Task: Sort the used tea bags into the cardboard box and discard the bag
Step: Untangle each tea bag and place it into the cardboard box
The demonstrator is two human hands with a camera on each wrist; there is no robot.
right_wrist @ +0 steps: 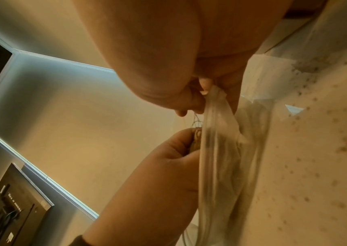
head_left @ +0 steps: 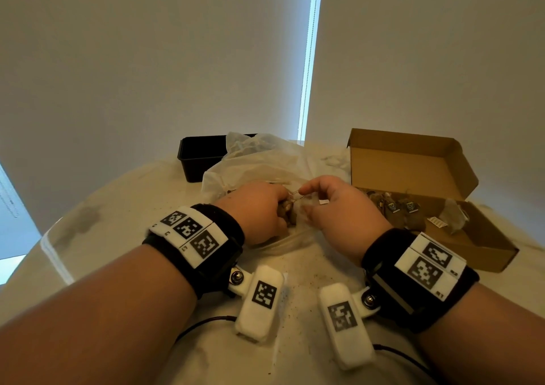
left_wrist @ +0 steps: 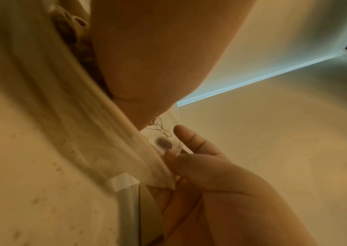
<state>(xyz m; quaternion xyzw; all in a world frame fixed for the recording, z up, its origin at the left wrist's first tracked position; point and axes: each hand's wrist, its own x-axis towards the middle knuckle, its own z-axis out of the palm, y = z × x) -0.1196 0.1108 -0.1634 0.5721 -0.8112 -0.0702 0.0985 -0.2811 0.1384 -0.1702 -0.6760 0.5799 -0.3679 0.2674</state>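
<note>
A crumpled clear plastic bag (head_left: 259, 160) lies on the white table (head_left: 141, 196) in front of me, and both hands work at its near end. My left hand (head_left: 277, 207) grips a brown clump of used tea bags (head_left: 288, 212), also seen as tea bags (left_wrist: 71, 33) in the left wrist view. My right hand (head_left: 312, 197) pinches the bag's film (right_wrist: 212, 94). Tangled strings (right_wrist: 195, 121) run between the two hands. The open cardboard box (head_left: 413, 160) stands to the right with several tea bags (head_left: 395, 207) inside.
A black plastic tray (head_left: 200, 157) sits at the back left, partly behind the bag. Tea crumbs (head_left: 295, 290) are scattered on the table near my wrists. Window blinds close off the back. The table's round edge curves away at the left.
</note>
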